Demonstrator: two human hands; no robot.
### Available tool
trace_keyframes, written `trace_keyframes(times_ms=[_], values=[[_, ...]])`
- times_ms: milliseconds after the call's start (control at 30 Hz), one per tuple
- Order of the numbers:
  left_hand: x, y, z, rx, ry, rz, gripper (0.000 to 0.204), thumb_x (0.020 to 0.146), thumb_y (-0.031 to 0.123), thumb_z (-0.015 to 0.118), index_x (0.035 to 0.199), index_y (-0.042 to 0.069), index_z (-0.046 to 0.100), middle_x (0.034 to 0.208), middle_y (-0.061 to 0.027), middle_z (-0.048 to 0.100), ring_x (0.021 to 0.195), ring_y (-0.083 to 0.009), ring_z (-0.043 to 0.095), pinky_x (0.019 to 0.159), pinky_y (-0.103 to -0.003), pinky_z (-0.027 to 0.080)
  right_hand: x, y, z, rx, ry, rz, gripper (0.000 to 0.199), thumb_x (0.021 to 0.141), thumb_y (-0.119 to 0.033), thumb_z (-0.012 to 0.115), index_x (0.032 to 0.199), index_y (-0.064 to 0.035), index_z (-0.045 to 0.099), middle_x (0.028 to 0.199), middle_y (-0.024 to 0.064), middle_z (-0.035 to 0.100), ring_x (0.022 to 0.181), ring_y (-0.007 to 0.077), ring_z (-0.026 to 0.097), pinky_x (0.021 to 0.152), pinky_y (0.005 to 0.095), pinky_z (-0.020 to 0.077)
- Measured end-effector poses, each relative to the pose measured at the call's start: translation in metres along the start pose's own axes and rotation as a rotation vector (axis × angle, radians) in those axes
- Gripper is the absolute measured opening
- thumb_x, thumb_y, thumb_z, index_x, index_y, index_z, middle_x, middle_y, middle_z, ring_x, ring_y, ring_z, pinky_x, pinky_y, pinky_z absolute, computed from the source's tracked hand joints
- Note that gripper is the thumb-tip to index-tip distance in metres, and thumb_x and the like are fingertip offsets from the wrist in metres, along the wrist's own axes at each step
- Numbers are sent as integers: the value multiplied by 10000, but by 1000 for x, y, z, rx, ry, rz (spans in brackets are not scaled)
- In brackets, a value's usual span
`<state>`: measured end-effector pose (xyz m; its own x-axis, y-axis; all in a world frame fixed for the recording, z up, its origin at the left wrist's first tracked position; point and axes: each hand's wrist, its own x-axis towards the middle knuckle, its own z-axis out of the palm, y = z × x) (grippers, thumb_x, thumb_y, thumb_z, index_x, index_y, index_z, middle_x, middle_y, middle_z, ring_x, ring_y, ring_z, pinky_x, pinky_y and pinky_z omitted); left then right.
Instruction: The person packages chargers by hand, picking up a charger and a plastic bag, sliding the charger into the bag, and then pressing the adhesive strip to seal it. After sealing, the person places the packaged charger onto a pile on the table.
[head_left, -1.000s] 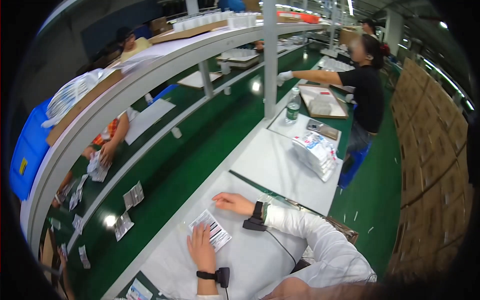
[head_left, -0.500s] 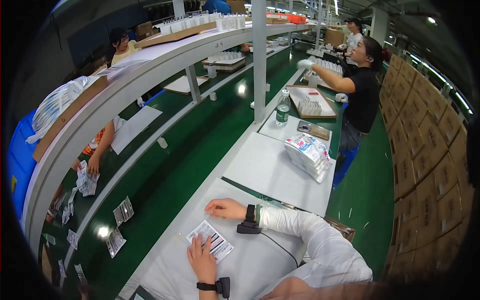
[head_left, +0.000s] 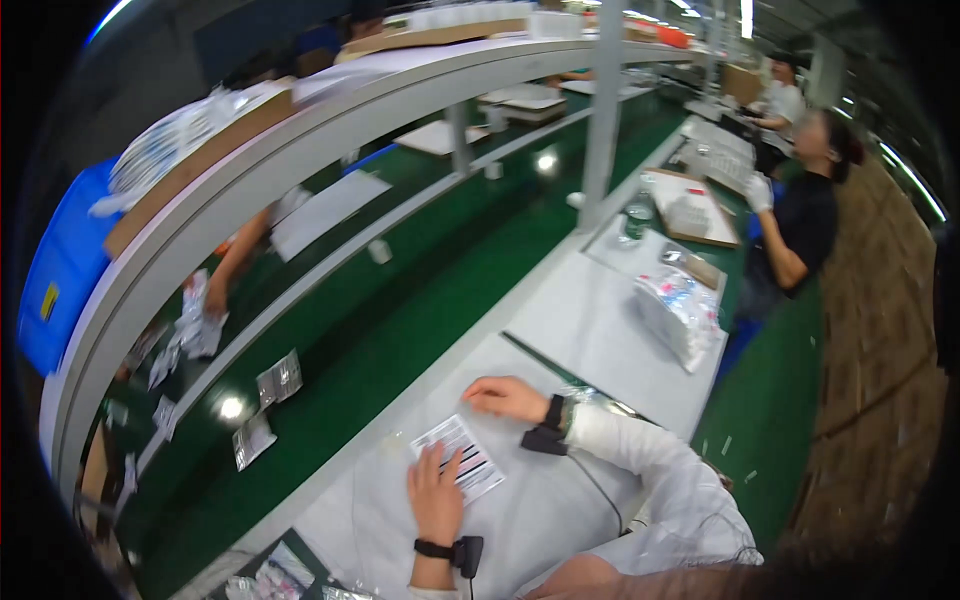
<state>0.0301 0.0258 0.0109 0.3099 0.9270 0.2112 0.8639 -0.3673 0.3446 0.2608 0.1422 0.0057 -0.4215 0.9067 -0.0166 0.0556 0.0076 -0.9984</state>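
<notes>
My left hand (head_left: 436, 492) lies flat with fingers spread on a white printed packet or sheet (head_left: 480, 472), covering its left part. Just beyond the sheet's upper corner is my right hand (head_left: 507, 398), palm down with loosely bent fingers and nothing visible in them. Both hands are over the white work surface (head_left: 540, 500). Each wrist wears a black strap with a small black box, and a cable runs from the right one.
Beside my bench runs a green conveyor belt (head_left: 335, 330) carrying silvery packets (head_left: 280, 378). Further along stand a stack of plastic bags (head_left: 680, 315), a phone (head_left: 690, 265), a bottle (head_left: 637, 215) and a tray (head_left: 708, 228). Co-workers sit right and across; cartons (head_left: 870, 350) line the right.
The view has swung left and blurred, shifting the scene rightward. My left hand stays on the sheet. A co-worker's gloved hand on the right has drawn back from the trays.
</notes>
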Motion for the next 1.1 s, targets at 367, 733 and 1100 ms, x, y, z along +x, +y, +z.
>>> trace_keyframes(times_ms=[367,733,1100], values=[[-3,4,-4,-3,27,-5,604,755,17,578,1314,244,551,1443,-50,428,1352,-257,370,1101,-491,267,2,-11,1,-13,-24,80,227,934,-207,594,1129,-99,641,939,-15,646,757,60,580,625,218,481],[-4,3,2,15,93,-46,578,759,52,609,1297,261,563,1424,-4,445,1336,-215,388,1091,-457,292,267,-19,-49,-900,206,-460,559,790,-201,712,1299,-81,517,1301,175,507,1065,297,576,941,400,464],[-6,9,2,-82,134,-74,565,772,82,609,1302,266,546,1419,19,447,1333,-172,384,1087,-419,302,447,21,-51,-1119,430,-374,669,792,-187,680,1401,-262,414,1335,251,469,1168,437,505,948,465,472]])
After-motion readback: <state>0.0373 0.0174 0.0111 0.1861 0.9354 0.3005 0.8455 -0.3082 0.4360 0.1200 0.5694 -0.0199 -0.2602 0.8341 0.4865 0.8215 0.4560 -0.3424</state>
